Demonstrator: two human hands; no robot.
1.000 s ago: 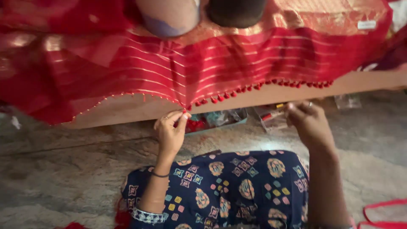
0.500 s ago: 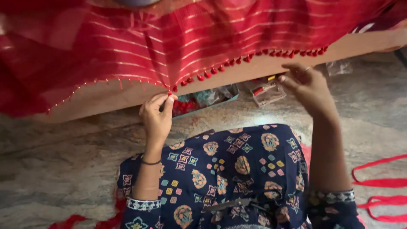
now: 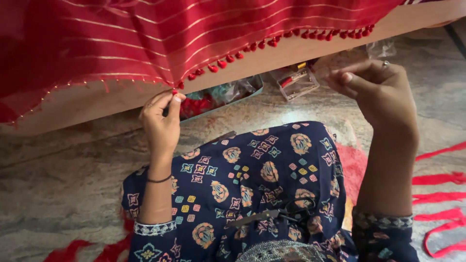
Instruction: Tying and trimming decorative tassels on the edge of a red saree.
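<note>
Red cloth (image 3: pixel 194 39) and wooden edge (image 3: pixel 301 46) block upward reach.

You are getting a single view, from the camera on the person's head, which is looking steeply down over the patterned lap (image 3: pixel 262 179) at the stone floor (image 3: pixel 63 174). It is facing forward toward the wooden edge (image 3: pixel 301 46) with the red cloth (image 3: pixel 160 39) draped over it, which is filling the top of the frame. It is sitting close, with the left hand (image 3: pixel 162 119) and right hand (image 3: pixel 374 90) both raised at arm's length, and no second view is sharing the scene.
</note>
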